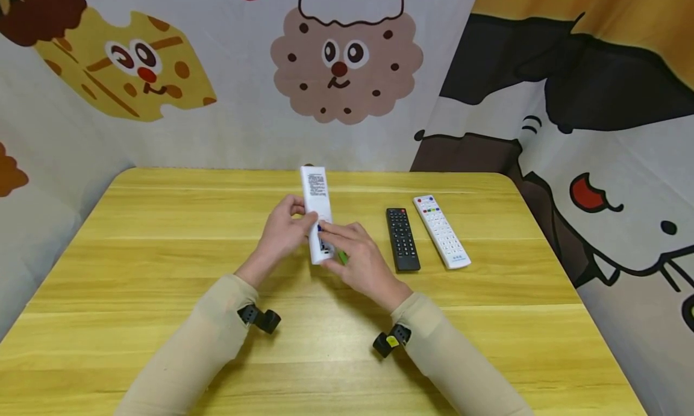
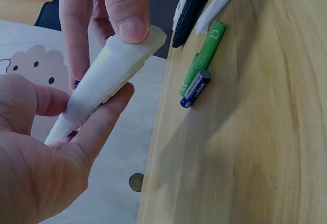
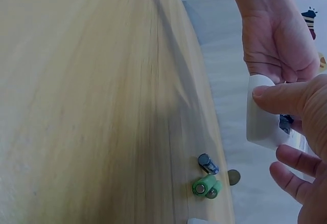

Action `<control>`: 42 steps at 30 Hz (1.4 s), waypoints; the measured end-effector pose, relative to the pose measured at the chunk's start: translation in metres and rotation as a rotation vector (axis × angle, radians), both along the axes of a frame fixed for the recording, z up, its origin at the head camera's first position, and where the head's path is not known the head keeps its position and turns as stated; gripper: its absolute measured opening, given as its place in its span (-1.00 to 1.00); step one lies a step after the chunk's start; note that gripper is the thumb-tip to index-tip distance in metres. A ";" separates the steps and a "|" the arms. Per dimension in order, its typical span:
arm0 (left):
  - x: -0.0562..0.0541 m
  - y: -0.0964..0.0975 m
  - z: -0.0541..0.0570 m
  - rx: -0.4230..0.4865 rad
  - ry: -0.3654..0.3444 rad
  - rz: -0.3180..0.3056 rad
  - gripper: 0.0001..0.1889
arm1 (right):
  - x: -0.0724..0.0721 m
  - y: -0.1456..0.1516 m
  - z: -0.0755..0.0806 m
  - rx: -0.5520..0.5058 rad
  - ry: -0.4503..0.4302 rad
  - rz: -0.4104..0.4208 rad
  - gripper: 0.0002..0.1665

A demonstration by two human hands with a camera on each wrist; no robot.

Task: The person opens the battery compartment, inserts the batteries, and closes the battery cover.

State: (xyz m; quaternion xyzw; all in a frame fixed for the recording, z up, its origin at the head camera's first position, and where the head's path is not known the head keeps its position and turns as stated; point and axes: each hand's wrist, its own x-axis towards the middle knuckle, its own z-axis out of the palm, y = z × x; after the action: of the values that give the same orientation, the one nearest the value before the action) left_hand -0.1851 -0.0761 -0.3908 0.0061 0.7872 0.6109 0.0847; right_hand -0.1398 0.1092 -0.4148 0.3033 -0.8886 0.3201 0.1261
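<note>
A white remote control [image 1: 317, 193] is held above the table with its printed back toward the head camera and its battery compartment [image 1: 324, 242] uncovered. My left hand [image 1: 284, 226] grips it from the left, thumb on the back edge. From the right, my right hand [image 1: 360, 256] holds the lower end, its thumb on the edge and its fingertips at the compartment. A bit of blue shows under those fingertips, mostly hidden. On the table below lie green batteries [image 2: 208, 47] and a blue battery [image 2: 196, 88], largely covered by the right hand in the head view.
To the right on the wooden table [image 1: 162, 344] lie a black remote control [image 1: 403, 240] and another white remote control [image 1: 441, 232], buttons up. A small white piece [image 2: 217, 5] lies beyond the batteries. Printed cloth [image 1: 228, 133] hangs behind the table.
</note>
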 end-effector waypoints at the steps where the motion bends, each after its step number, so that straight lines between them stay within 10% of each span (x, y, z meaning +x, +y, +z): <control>1: 0.000 0.000 0.000 -0.001 0.000 0.000 -0.69 | 0.000 0.000 0.000 0.005 0.005 -0.002 -0.34; 42: -0.005 -0.012 0.000 -0.040 -0.006 0.038 -0.67 | -0.013 0.004 -0.003 0.076 -0.039 0.033 -0.29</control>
State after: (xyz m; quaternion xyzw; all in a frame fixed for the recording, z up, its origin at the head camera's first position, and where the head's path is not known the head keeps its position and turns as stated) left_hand -0.1903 -0.0884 -0.3908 -0.0126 0.7989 0.5966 0.0755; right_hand -0.1528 0.1136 -0.4181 0.3162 -0.8974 0.2939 0.0916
